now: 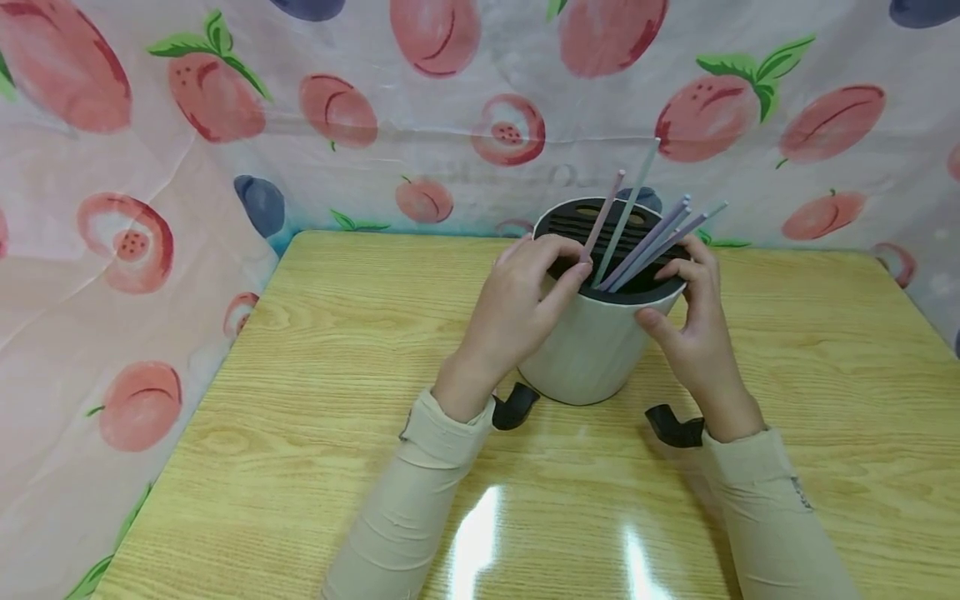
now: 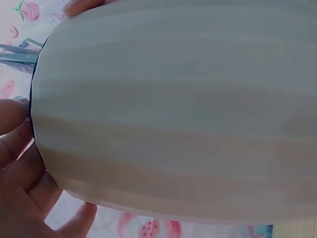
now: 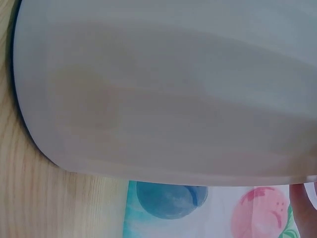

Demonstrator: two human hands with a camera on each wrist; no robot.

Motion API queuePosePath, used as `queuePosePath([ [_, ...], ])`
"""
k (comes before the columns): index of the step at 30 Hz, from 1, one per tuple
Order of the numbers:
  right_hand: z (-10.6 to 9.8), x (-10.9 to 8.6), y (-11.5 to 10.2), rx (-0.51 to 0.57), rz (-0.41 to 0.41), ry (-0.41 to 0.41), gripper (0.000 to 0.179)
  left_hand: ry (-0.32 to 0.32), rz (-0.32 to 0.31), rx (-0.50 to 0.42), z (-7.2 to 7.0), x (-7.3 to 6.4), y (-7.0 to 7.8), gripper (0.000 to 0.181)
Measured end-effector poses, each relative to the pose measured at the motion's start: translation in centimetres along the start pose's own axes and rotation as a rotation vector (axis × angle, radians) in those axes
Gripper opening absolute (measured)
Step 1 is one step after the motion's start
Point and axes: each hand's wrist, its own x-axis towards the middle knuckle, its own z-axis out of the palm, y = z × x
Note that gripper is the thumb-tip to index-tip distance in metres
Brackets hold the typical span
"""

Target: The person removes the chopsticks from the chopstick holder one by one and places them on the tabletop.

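A white faceted knife and utensil holder (image 1: 587,354) with a black slotted top (image 1: 592,221) stands upright on the table. Thin pastel straws (image 1: 651,242), several in purple, blue and green, lean out of its front opening. My left hand (image 1: 517,292) is at the left of the rim, pinching a pink straw (image 1: 602,217) between thumb and index finger; its other fingers lie by the holder's side. My right hand (image 1: 693,325) grips the right rim, thumb outside and fingers over the edge. In both wrist views the holder's wall (image 2: 173,109) fills most of the picture.
The holder stands on a glossy wood-grain table (image 1: 315,375), near its back edge. Behind and to the left hangs a fruit-print cloth (image 1: 285,167). A black curved piece (image 1: 516,407) sits at my left wrist, and another black piece (image 1: 675,427) at my right.
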Motion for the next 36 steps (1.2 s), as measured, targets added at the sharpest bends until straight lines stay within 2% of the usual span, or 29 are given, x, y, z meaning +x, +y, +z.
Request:
queuePosePath([
  [6, 0.1, 0.0, 0.0, 0.005, -0.018, -0.006, 0.065, -0.062, -0.075, -0.034, -0.5, 0.0, 0.3, 0.016],
  [14, 0.1, -0.2, -0.1, 0.012, -0.016, -0.001, 0.066, 0.02, 0.022, -0.091, -0.6, -0.1, 0.3, 0.022],
  [22, 0.3, -0.2, -0.3, 0.015, 0.0, 0.0, 0.066, 0.022, 0.062, -0.202, -0.9, -0.1, 0.4, 0.025],
  [25, 0.3, -0.2, -0.3, 0.019, 0.009, 0.0, 0.067, 0.028, 0.051, -0.258, -0.9, -0.1, 0.5, 0.024],
  [29, 0.3, -0.4, -0.3, 0.021, 0.017, 0.0, 0.067, 0.052, 0.014, -0.383, -1.1, -0.2, 0.8, 0.023],
  [32, 0.3, -0.4, -0.3, 0.022, 0.003, 0.001, 0.067, 0.081, -0.029, -0.469, -1.8, -0.3, 1.6, 0.022],
  [36, 0.2, -0.3, -0.3, 0.022, -0.008, 0.001, 0.066, 0.119, -0.055, -0.51, -3.0, -0.2, 2.9, 0.021],
])
